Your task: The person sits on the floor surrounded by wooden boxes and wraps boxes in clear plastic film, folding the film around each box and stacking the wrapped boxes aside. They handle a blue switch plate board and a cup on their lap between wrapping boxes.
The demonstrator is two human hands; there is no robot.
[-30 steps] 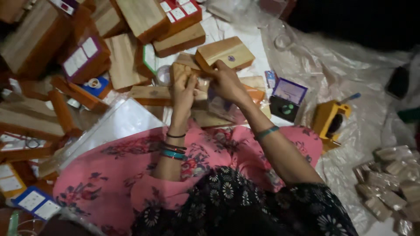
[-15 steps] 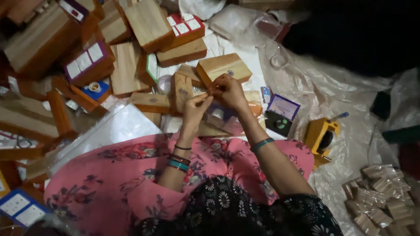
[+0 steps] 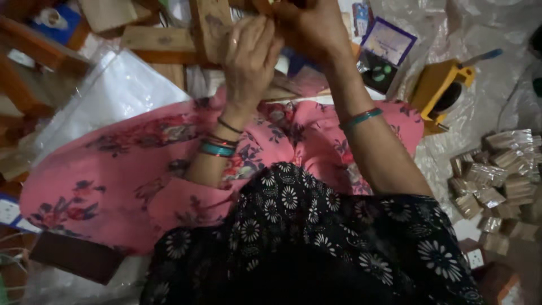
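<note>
My left hand (image 3: 248, 56) and my right hand (image 3: 311, 28) are raised together at the top edge of the view, above my lap in pink floral cloth (image 3: 113, 169). Their fingers pinch a small brownish item (image 3: 264, 5) between them, which the top edge and the fingers mostly hide. A plain wooden box (image 3: 210, 28) stands just left of my left hand, touching or almost touching its fingers. Both wrists wear teal and dark bangles.
More wooden boxes (image 3: 158, 39) lie at the upper left, with a clear plastic bag (image 3: 113, 90) below them. A dark card (image 3: 387, 45) and a yellow tape dispenser (image 3: 437, 90) sit to the right. Several plastic-wrapped small blocks (image 3: 497, 169) are heaped at the far right.
The view has tipped down and closer, so my hands now sit at the top edge. My fingers have drawn together on the small item beside the wooden box.
</note>
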